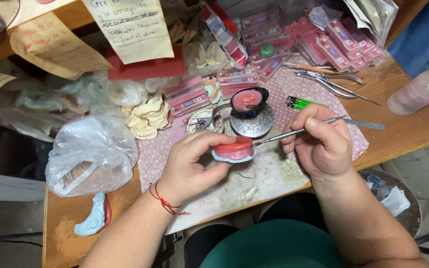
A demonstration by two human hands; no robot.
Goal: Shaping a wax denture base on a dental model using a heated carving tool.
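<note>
Hands meet at table centre: left hand (190, 166) wraps a pale-blue dental cast topped with red wax (233, 149), fingers curled snug around it. Right hand (319, 141) pinches a slim metal carving tool (304, 130), tip touching the wax at three o'clock. Round black dish of pink wax (249, 100) sits at twelve o'clock, near.

Dental model (233, 149): pale blue-grey plaster base with red-pink wax rim on top, held roughly level above the counter (413, 131), gripped at its left side. Thin metal wax tool (294, 132): slim silver rod, slanted, tip touching the wax rim's right edge.
</note>
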